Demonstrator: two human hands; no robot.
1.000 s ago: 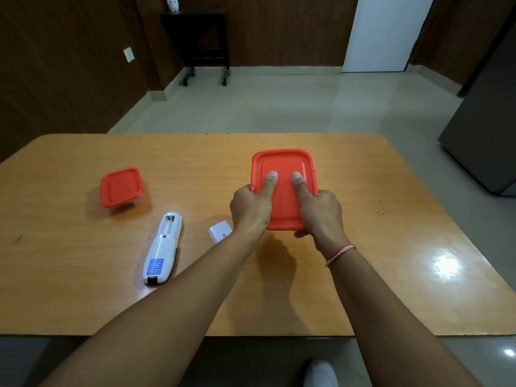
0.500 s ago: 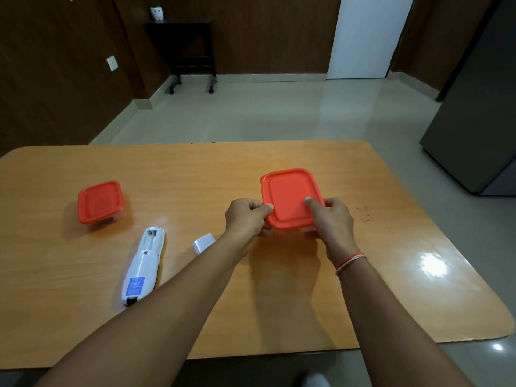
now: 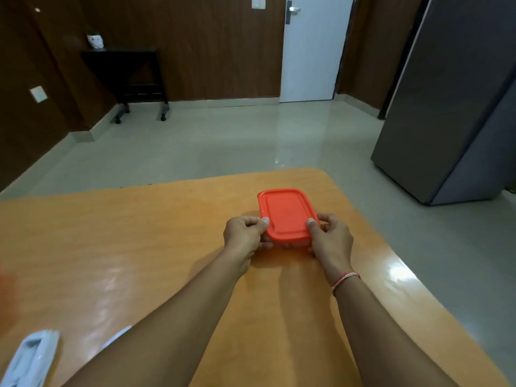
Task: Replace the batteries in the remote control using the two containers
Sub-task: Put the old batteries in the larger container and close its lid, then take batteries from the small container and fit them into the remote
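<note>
both hands, left (image 3: 244, 233) and right (image 3: 331, 238), grip the lidded orange container (image 3: 286, 215); contents hidden.

Both forearms extend forward, nearly parallel. The left hand (image 3: 245, 233) and right hand (image 3: 331, 237) curl inward, thumbs pressing down.

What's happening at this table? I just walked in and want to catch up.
A person holds a red-lidded rectangular plastic container with both hands on the orange wooden table: left hand on its left side, right hand on its right, thumbs on the lid's edges. The lid is still on. A white remote control lies at lower left, blurred.
</note>
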